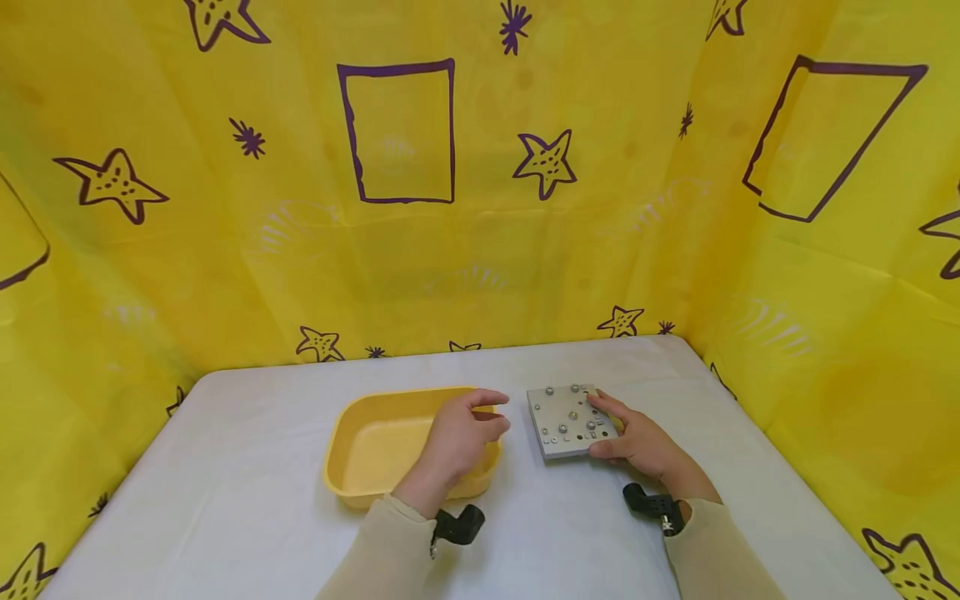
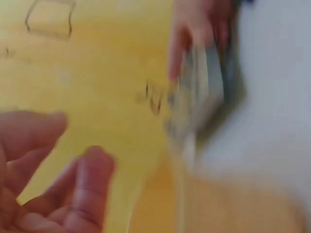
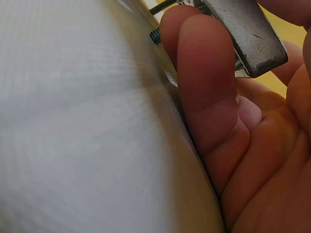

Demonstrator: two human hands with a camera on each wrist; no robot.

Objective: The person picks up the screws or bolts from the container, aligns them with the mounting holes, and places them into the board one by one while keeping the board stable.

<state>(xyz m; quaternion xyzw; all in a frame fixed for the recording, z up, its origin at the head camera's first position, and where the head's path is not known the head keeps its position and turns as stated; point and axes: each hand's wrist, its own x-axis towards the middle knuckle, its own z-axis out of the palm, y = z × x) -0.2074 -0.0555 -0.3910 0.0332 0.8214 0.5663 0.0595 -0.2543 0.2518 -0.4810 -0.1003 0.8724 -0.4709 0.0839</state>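
A square grey metal plate (image 1: 555, 421) with holes and several screws on its top is gripped at its right side by my right hand (image 1: 637, 437). The right wrist view shows the plate's thick edge (image 3: 257, 43) between fingers and thumb, and a threaded screw end (image 3: 155, 36) beneath it. My left hand (image 1: 461, 433) hovers over the right end of a yellow plastic tray (image 1: 333, 454), thumb and fingers apart with nothing between them. In the left wrist view the plate (image 2: 201, 92) is blurred, beyond the left fingers (image 2: 92, 184).
A white-covered table (image 1: 225, 517) bears the tray and plate. Yellow cloth (image 1: 465, 275) with purple drawings hangs around its back and sides. Black wrist cameras sit at the left sleeve (image 1: 390, 542) and the right sleeve (image 1: 712, 550).
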